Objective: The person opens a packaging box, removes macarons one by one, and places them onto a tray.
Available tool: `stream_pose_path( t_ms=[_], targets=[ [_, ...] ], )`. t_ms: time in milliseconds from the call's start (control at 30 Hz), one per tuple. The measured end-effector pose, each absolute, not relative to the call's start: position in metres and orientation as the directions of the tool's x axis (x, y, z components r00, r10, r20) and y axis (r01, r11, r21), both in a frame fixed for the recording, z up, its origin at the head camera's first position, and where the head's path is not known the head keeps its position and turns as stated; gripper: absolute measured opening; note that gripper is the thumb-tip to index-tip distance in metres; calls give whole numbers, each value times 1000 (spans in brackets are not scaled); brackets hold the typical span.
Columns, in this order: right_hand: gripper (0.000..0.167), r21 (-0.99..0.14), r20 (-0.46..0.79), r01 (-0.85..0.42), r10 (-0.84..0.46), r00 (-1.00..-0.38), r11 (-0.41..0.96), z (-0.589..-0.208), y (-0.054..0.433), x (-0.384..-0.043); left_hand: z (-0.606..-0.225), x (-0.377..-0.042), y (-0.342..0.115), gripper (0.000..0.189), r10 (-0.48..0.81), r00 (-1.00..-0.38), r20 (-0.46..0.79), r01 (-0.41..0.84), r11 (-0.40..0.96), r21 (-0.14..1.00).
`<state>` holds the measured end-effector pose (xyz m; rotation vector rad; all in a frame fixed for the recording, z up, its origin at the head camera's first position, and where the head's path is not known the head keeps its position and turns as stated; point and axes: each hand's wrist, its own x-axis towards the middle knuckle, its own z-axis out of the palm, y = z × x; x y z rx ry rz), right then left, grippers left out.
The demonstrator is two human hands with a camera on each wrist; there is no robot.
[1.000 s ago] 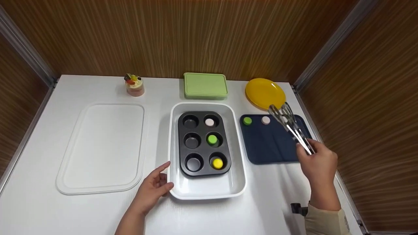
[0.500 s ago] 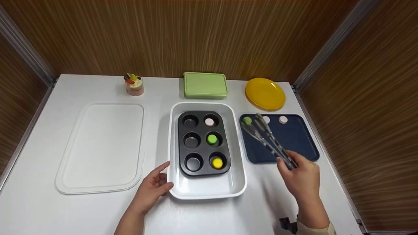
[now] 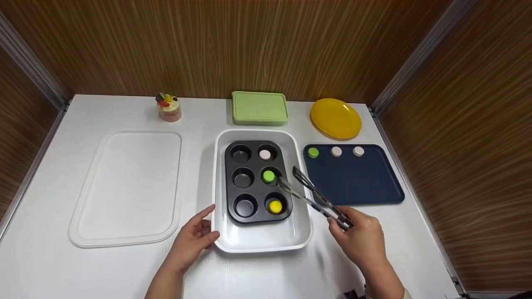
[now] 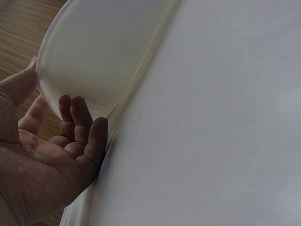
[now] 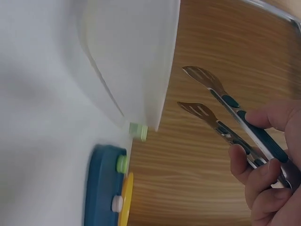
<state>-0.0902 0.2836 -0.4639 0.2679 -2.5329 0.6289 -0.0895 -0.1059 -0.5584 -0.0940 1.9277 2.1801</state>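
Observation:
My right hand (image 3: 362, 236) grips metal tongs (image 3: 320, 197) with dark handle grips. The two arms of the tongs are spread with nothing between them, and their tips hang over the right side of the white bin (image 3: 262, 243). Inside the bin lies a dark muffin tin (image 3: 254, 182). Its right-hand cups hold a pale pink piece (image 3: 264, 154), a green piece (image 3: 268, 176) and a yellow piece (image 3: 275, 206); the left cups are bare. My left hand (image 3: 193, 236) touches the bin's left rim with thumb and index finger, the other fingers loosely bent against the outer wall (image 4: 89, 52).
Right of the bin, a navy tray (image 3: 353, 182) carries a green piece (image 3: 313, 152) and two pale pieces. Behind stand a yellow plate (image 3: 336, 118), a green lidded box (image 3: 259, 107) and a fruit-topped dessert cup (image 3: 169, 109). A white lid (image 3: 129, 187) lies at left.
My right hand has carried the tongs leftward and nearer, from above the navy tray to the bin's right side. The tongs' tips have spread wider. My left hand keeps its place.

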Motion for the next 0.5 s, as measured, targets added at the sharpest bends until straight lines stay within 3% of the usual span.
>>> stream_pose_path(
  t_ms=[500],
  targets=[
    [20,-385,317,-224,-99,-943,895,-465,271,-77,-557,-89,-106,75,123,-969,-215,-229,-111,967]
  ],
)
